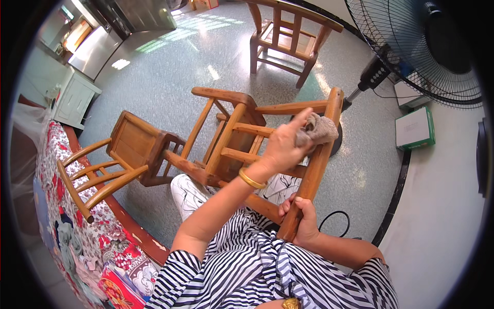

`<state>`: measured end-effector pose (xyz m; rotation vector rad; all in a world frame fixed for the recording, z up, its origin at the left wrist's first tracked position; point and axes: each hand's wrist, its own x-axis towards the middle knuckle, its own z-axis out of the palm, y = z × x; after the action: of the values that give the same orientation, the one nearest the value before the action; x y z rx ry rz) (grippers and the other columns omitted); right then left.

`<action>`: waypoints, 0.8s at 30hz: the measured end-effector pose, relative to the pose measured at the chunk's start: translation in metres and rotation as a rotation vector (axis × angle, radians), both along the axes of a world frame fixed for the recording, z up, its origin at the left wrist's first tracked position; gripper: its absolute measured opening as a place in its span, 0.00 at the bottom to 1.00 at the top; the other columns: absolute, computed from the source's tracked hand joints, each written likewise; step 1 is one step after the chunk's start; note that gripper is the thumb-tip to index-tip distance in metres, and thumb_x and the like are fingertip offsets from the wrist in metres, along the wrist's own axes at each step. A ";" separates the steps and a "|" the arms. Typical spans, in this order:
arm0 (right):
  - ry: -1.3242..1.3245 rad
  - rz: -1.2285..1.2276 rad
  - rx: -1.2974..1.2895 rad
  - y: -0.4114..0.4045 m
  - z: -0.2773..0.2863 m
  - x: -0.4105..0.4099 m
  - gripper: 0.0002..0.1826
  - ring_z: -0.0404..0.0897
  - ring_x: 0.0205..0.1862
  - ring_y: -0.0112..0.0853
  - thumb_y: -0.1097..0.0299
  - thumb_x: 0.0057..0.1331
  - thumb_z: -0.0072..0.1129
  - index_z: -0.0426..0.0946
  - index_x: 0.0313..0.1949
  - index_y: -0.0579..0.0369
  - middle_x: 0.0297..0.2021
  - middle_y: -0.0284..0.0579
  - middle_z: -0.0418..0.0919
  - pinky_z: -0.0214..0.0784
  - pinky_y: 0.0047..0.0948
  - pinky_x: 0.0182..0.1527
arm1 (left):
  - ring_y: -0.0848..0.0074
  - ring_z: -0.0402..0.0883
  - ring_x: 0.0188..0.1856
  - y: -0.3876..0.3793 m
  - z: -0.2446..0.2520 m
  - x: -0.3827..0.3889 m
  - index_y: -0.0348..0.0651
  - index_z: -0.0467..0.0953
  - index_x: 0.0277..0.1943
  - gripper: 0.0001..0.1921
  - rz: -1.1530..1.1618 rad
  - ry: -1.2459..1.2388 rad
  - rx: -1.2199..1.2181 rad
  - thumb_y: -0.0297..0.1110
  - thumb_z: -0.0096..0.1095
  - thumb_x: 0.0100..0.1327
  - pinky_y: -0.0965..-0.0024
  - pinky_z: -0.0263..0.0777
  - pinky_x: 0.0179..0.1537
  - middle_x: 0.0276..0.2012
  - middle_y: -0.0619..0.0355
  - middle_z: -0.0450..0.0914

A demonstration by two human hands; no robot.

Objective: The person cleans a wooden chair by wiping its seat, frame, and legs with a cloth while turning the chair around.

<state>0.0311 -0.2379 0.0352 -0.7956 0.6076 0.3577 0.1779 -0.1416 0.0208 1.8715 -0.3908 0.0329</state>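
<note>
A wooden chair with armrests lies tipped across my lap, its thick top rail (318,166) slanting up and away on the right. My left hand (287,145), with a gold bangle at its wrist, holds a crumpled grey-brown cloth (322,130) against the upper part of this rail. Its index finger points outward, off the cloth. Around the rail's near end, close to my striped top, my right hand (303,220) is closed. The chair's slats (247,155) and seat are to the left of the rail, partly hidden by my left forearm.
Another wooden chair (135,143) stands left beside a bed with a floral cover (92,220). A third chair (285,40) is farther ahead. A pedestal fan (374,71) stands right, near a green-and-white box (416,129). A black cable (349,224) loops on the floor.
</note>
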 end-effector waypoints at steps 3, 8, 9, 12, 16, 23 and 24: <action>0.009 -0.005 0.001 -0.001 -0.002 -0.004 0.12 0.68 0.28 0.32 0.62 0.57 0.49 0.64 0.32 0.58 0.23 0.43 0.67 0.64 0.29 0.36 | 0.58 0.74 0.44 -0.016 -0.003 -0.016 0.51 0.68 0.57 0.27 0.099 -0.225 0.256 0.32 0.64 0.52 0.65 0.71 0.43 0.47 0.54 0.74; 0.017 -0.027 -0.003 0.000 0.001 -0.004 0.13 0.66 0.28 0.32 0.62 0.56 0.49 0.64 0.32 0.59 0.23 0.43 0.66 0.64 0.30 0.36 | 0.61 0.74 0.42 -0.019 -0.009 -0.017 0.53 0.71 0.54 0.25 0.169 -0.245 0.316 0.31 0.64 0.49 0.63 0.72 0.41 0.45 0.55 0.73; 0.025 -0.022 -0.001 0.000 0.001 -0.004 0.13 0.66 0.28 0.32 0.62 0.56 0.49 0.64 0.32 0.59 0.23 0.43 0.66 0.64 0.30 0.36 | 0.61 0.74 0.42 -0.019 -0.008 -0.017 0.53 0.72 0.53 0.25 0.171 -0.247 0.329 0.30 0.64 0.48 0.63 0.72 0.41 0.45 0.55 0.73; 0.014 -0.042 -0.002 -0.001 0.001 -0.004 0.13 0.66 0.28 0.32 0.62 0.55 0.50 0.64 0.32 0.59 0.22 0.44 0.66 0.64 0.31 0.35 | 0.61 0.74 0.42 -0.017 -0.009 -0.016 0.53 0.72 0.52 0.25 0.178 -0.233 0.340 0.30 0.64 0.48 0.63 0.72 0.41 0.45 0.54 0.73; 0.004 -0.048 -0.003 -0.002 -0.002 -0.004 0.13 0.66 0.28 0.32 0.62 0.55 0.49 0.64 0.32 0.59 0.22 0.44 0.66 0.64 0.31 0.35 | 0.61 0.74 0.41 -0.009 -0.024 -0.011 0.54 0.73 0.51 0.23 0.241 -0.240 0.383 0.30 0.63 0.49 0.63 0.72 0.41 0.43 0.54 0.73; 0.000 -0.041 0.004 0.000 0.002 -0.003 0.12 0.66 0.28 0.31 0.63 0.55 0.49 0.63 0.33 0.59 0.22 0.44 0.66 0.64 0.32 0.36 | 0.60 0.75 0.42 0.008 -0.040 0.003 0.53 0.75 0.50 0.18 0.269 -0.067 0.461 0.31 0.58 0.54 0.61 0.72 0.41 0.41 0.54 0.74; -0.004 -0.044 0.000 0.000 0.002 -0.004 0.12 0.66 0.28 0.31 0.63 0.55 0.49 0.64 0.33 0.59 0.22 0.44 0.66 0.64 0.32 0.37 | 0.60 0.75 0.42 0.011 -0.041 0.006 0.53 0.75 0.50 0.18 0.268 -0.066 0.460 0.31 0.58 0.54 0.61 0.72 0.41 0.41 0.54 0.74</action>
<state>0.0274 -0.2381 0.0375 -0.7813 0.6204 0.3155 0.1843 -0.1301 -0.0200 2.3735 -0.1986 0.2006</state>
